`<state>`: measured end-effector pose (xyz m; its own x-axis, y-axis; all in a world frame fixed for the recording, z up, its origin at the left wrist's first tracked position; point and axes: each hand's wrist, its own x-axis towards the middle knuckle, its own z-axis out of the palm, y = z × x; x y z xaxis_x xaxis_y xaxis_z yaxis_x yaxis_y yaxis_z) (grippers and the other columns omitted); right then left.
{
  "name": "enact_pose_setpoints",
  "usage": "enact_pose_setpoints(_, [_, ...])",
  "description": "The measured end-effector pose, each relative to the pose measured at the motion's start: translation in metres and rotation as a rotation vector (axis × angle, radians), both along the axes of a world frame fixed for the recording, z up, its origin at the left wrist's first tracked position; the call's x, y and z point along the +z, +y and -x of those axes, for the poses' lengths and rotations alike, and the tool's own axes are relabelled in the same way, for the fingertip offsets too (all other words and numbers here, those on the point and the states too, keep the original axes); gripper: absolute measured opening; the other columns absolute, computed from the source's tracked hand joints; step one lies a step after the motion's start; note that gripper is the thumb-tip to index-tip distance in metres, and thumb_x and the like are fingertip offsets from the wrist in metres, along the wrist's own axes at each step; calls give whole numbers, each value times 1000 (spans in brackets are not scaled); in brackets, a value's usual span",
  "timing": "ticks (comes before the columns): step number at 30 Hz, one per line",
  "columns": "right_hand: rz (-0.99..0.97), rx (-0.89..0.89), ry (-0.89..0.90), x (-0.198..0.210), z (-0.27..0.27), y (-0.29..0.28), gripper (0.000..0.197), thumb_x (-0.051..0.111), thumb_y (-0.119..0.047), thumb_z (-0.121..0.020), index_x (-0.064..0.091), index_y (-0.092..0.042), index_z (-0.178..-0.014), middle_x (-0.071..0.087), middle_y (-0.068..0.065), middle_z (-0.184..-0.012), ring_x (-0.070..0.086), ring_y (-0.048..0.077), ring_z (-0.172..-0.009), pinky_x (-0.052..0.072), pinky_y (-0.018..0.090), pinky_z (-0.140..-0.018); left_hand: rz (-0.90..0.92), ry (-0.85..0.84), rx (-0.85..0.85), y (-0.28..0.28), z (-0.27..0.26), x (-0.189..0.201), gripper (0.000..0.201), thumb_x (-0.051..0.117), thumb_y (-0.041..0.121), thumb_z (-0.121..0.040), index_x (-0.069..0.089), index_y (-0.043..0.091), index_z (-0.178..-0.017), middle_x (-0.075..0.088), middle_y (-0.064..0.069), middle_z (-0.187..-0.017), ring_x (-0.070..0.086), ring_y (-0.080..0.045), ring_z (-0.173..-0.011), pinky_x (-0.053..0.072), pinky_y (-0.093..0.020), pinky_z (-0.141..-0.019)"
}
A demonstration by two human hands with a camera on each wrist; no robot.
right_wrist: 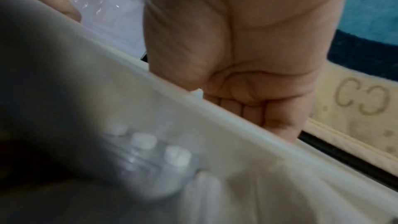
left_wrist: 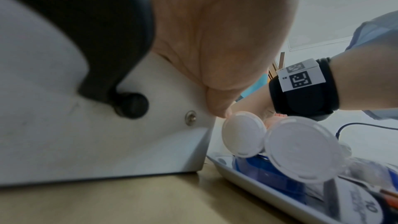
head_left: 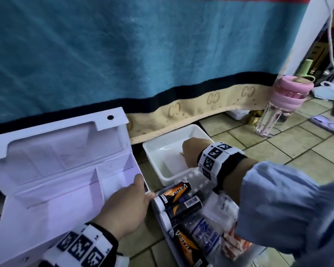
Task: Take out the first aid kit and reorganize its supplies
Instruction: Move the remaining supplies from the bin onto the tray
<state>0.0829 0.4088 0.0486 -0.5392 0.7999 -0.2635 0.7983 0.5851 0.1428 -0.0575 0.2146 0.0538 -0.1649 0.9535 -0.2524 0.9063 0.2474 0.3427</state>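
Observation:
The white first aid box point(head_left: 56, 170) lies open on the floor at the left, lid up, its compartments bare. My left hand point(head_left: 127, 205) grips its right wall, thumb inside and palm against the outside point(left_wrist: 215, 48). A flat tray point(left_wrist: 258, 192) beside it holds black-and-orange tubes point(head_left: 178, 191), a bandage roll point(head_left: 204, 236), a blister pack point(head_left: 195, 178) and gauze packets point(head_left: 220, 207). My right hand point(head_left: 190, 153) reaches down into a deeper white tray point(head_left: 170, 136). That tray's near wall point(right_wrist: 193, 108) hides its fingers. A small pinkish thing shows by the hand; whether it is held is unclear.
A blue blanket point(head_left: 143, 54) with a beige border hangs down behind both trays. A pink-capped clear bottle point(head_left: 274, 112) stands at the right on the tiled floor point(head_left: 278, 147). A phone point(head_left: 328, 126) and a face mask point(head_left: 328, 91) lie further right.

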Motion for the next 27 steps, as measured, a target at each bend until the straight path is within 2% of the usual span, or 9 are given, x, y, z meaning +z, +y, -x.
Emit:
enact_pose_setpoints(2, [36, -19, 17, 7, 0, -3, 14, 51, -18, -92, 56, -8, -83, 55, -1, -80, 48, 18, -74, 34, 23, -54, 4, 1, 3, 0, 0, 0, 25, 34, 43, -98, 25, 21, -89, 38, 3, -63, 39, -18, -59, 32, -33, -57])
enact_pose_setpoints(5, [37, -61, 80, 15, -2, -1, 35, 56, -16, -89, 39, -13, -59, 42, -1, -60, 49, 22, -68, 34, 24, -51, 3, 14, 2, 1, 0, -1, 26, 33, 43, -98, 25, 20, -89, 37, 3, -63, 39, -21, -61, 31, -33, -58])
enact_pose_setpoints(7, [45, -121, 99, 18, -3, 0, 35, 67, -16, -81, 41, -13, -59, 46, 1, -59, 52, 21, -59, 33, 21, -43, 5, 13, 1, 1, 0, -1, 26, 33, 43, -98, 24, 20, -88, 37, 3, -63, 39, -20, -60, 31, -33, -58])
enact_pose_setpoints(9, [72, -172, 59, 26, -1, -4, 37, 74, -23, -77, 42, -12, -60, 50, 3, -61, 52, 19, -56, 38, 22, -44, 6, 10, 0, 1, 0, -1, 26, 34, 42, -98, 24, 20, -87, 37, 3, -63, 38, -18, -58, 30, -33, -57])
enact_pose_setpoints(13, [142, -201, -13, 39, -1, -4, 43, 77, -45, -72, 58, -7, -72, 61, 5, -71, 58, 22, -75, 45, 27, -66, 1, 15, 0, 0, 0, -1, 26, 34, 42, -98, 25, 20, -88, 38, 3, -62, 38, -16, -57, 30, -33, -55])
enact_pose_setpoints(16, [160, -232, 102, 45, -8, -2, 46, 80, -42, -70, 70, -4, -94, 73, 8, -93, 67, 23, -84, 51, 29, -73, -2, 27, -1, 1, -1, -1, 26, 34, 42, -98, 25, 20, -88, 39, 3, -62, 38, -16, -56, 29, -33, -53])
enact_pose_setpoints(21, [117, -273, 193, 47, -15, -1, 45, 80, -37, -71, 68, -2, -96, 73, 10, -93, 69, 25, -90, 55, 32, -81, 10, 19, 5, 1, 0, -3, 27, 34, 43, -98, 25, 20, -87, 40, 2, -63, 39, -17, -58, 30, -33, -54])
enact_pose_setpoints(24, [97, -264, 213, 47, -19, -4, 38, 74, -34, -78, 69, -2, -98, 71, 9, -91, 67, 25, -89, 52, 30, -76, 14, 28, 3, 1, 0, -3, 27, 33, 43, -98, 24, 20, -88, 40, 2, -63, 40, -17, -58, 30, -33, -54])
enact_pose_setpoints(27, [28, -229, 329, 61, -25, -13, 28, 63, -26, -84, 70, 0, -85, 63, 8, -74, 61, 25, -74, 46, 28, -60, 12, 27, 0, 1, 0, -3, 27, 34, 42, -98, 24, 20, -87, 40, 2, -62, 40, -17, -57, 29, -32, -53])
